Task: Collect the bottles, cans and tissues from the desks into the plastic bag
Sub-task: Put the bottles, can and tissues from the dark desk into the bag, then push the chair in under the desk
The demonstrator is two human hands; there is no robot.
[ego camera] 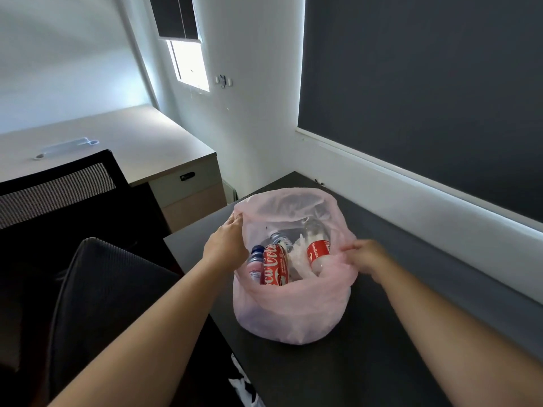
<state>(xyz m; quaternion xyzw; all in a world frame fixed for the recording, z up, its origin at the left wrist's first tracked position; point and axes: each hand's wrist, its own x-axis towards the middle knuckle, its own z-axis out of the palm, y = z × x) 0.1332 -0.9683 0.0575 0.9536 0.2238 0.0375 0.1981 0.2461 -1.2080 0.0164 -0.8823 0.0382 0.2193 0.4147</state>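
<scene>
At the far left stands a black mesh office chair (58, 195), and behind it a light wooden desk (164, 142) under the window. My left hand (226, 242) reaches to the left rim of the thin pink plastic bag (293, 312), which stands open on the dark desk (382, 333). My fingers there are closed on the rim and pinch the film at its upper left corner. Inside the bag, just right of this hand, I see a small bottle with a blue cap (255, 264), then a red cola can (275, 264), then crumpled white tissues (299, 259), then a clear bottle with a red label (317, 248). My right hand (365, 257) pinches the right rim of the bag, with the fingertips closed on the plastic, touching it beside the red-label bottle.
</scene>
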